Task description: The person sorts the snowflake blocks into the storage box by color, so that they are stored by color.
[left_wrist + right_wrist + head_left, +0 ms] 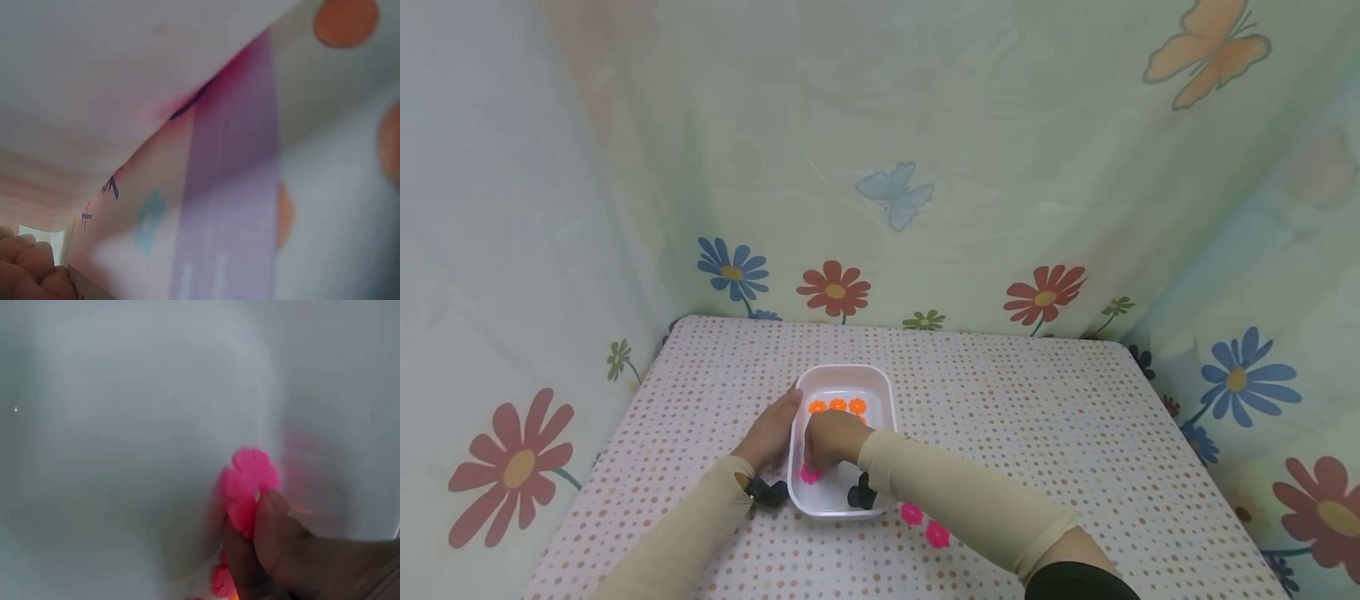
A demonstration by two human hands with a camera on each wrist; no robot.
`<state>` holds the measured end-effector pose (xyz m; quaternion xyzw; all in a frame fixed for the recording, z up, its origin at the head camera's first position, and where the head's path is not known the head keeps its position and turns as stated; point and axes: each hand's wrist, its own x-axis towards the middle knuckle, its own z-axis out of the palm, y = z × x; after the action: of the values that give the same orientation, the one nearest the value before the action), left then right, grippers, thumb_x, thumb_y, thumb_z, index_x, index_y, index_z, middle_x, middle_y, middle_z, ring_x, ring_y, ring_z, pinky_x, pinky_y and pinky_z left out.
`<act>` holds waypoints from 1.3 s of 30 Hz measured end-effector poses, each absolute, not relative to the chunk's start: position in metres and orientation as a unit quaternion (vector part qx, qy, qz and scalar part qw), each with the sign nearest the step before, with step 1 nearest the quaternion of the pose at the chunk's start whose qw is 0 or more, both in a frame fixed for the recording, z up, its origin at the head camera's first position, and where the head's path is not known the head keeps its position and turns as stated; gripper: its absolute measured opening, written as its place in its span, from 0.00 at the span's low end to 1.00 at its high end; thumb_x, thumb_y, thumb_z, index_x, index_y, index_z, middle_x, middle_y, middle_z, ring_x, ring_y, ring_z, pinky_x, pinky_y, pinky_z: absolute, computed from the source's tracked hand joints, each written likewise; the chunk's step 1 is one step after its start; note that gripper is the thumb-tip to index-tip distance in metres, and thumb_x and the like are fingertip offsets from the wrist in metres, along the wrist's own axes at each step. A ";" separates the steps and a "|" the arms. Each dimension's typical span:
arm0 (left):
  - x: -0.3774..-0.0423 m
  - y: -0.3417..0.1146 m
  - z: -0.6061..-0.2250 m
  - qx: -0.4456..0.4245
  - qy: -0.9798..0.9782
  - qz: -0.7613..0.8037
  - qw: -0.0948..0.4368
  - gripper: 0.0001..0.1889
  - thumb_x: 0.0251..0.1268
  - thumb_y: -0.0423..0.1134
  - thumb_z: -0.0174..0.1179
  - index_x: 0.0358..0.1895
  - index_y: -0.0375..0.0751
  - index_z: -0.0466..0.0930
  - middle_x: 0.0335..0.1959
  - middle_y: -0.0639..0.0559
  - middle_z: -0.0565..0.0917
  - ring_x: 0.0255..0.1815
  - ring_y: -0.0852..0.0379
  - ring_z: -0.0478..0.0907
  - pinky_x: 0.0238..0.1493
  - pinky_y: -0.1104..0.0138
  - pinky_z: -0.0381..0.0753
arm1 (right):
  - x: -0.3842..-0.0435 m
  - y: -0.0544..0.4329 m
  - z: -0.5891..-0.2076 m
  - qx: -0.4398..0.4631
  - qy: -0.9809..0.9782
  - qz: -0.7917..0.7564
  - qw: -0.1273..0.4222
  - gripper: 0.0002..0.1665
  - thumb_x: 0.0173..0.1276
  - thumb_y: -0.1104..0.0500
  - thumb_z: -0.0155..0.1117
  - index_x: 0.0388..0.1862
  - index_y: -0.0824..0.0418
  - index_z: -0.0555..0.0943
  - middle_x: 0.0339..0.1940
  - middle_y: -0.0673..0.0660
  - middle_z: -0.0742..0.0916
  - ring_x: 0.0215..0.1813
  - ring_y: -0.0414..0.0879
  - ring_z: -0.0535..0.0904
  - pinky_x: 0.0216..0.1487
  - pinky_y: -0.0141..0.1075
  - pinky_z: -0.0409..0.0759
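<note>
A white plastic tray (842,504) with a raised rim stands in the middle of the table. My left hand (771,429) holds its left side near the far corner; in the left wrist view, bent fingers (28,269) show below the tray's wall. Inside the tray, my right hand (833,437) pinches a pink flower-shaped piece (250,481) between thumb and finger, close to the tray's left wall. Several orange flower pieces (837,405) lie at the tray's far end. Another pink flower piece (222,581) shows just beyond the pinching fingers, partly hidden.
Two pink flower pieces (937,534) lie on the dotted tablecloth (1015,400) right of the tray, beside the right forearm. A printed curtain (970,208) hangs behind the table and at both sides. The right forearm crosses the tray's right rim.
</note>
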<state>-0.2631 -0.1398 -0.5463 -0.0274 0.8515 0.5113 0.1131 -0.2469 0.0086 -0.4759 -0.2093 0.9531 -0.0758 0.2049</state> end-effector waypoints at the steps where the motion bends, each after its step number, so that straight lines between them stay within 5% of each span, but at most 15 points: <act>1: -0.263 -0.140 -0.546 -0.028 0.853 0.509 0.115 0.44 0.77 0.75 0.32 0.84 0.50 0.56 0.84 0.45 0.60 0.85 0.37 0.54 0.83 0.38 0.50 | -0.248 0.008 -0.476 -0.206 0.954 -0.076 0.203 0.13 0.59 0.60 0.76 0.18 0.51 0.83 0.19 0.46 0.81 0.25 0.41 0.74 0.26 0.32 0.72; 11: -0.263 -0.139 -0.548 -0.032 0.850 0.512 0.115 0.44 0.77 0.76 0.33 0.84 0.50 0.56 0.84 0.44 0.60 0.84 0.36 0.54 0.83 0.38 0.50 | -0.249 0.012 -0.479 -0.230 0.961 -0.059 0.142 0.12 0.59 0.58 0.79 0.22 0.51 0.83 0.22 0.47 0.82 0.26 0.42 0.76 0.27 0.35 0.77; 16: -0.264 -0.137 -0.549 -0.036 0.848 0.514 0.125 0.45 0.75 0.78 0.31 0.85 0.54 0.55 0.84 0.45 0.59 0.84 0.35 0.56 0.82 0.37 0.51 | -0.253 0.048 -0.444 -0.239 0.935 -0.180 0.188 0.14 0.62 0.54 0.81 0.22 0.49 0.84 0.22 0.44 0.85 0.28 0.39 0.78 0.31 0.30 0.79; 22: -0.265 -0.137 -0.549 -0.054 0.854 0.498 0.140 0.47 0.71 0.81 0.30 0.85 0.57 0.54 0.84 0.47 0.61 0.83 0.36 0.59 0.81 0.35 0.51 | -0.248 0.130 -0.412 -0.212 0.929 -0.206 0.222 0.10 0.63 0.53 0.81 0.26 0.46 0.86 0.29 0.43 0.87 0.36 0.42 0.80 0.41 0.36 0.82; 28: -0.268 -0.141 -0.546 -0.053 0.859 0.490 0.137 0.46 0.74 0.79 0.29 0.85 0.55 0.52 0.85 0.44 0.59 0.83 0.34 0.58 0.81 0.35 0.51 | -0.223 0.187 -0.442 -0.160 0.940 -0.191 0.232 0.08 0.59 0.56 0.82 0.32 0.49 0.88 0.30 0.43 0.86 0.36 0.40 0.79 0.40 0.38 0.81; 33: -0.267 -0.141 -0.544 -0.050 0.862 0.484 0.143 0.48 0.72 0.81 0.29 0.85 0.54 0.54 0.81 0.41 0.67 0.73 0.36 0.70 0.78 0.33 0.60 | -0.201 0.184 -0.479 -0.125 0.946 -0.188 0.233 0.16 0.53 0.49 0.86 0.36 0.48 0.88 0.30 0.44 0.84 0.34 0.40 0.78 0.39 0.38 0.79; 39: -0.265 -0.138 -0.547 -0.048 0.868 0.473 0.145 0.48 0.72 0.80 0.28 0.85 0.53 0.55 0.79 0.41 0.70 0.72 0.36 0.72 0.75 0.34 0.67 | -0.183 0.172 -0.497 -0.095 0.959 -0.173 0.206 0.20 0.47 0.49 0.89 0.32 0.48 0.83 0.27 0.45 0.81 0.30 0.41 0.75 0.34 0.37 0.76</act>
<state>-0.2654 -0.1384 -0.5469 -0.0480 0.8679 0.4726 0.1452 -0.1828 0.1717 -0.4968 -0.0948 0.9585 -0.1729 0.2057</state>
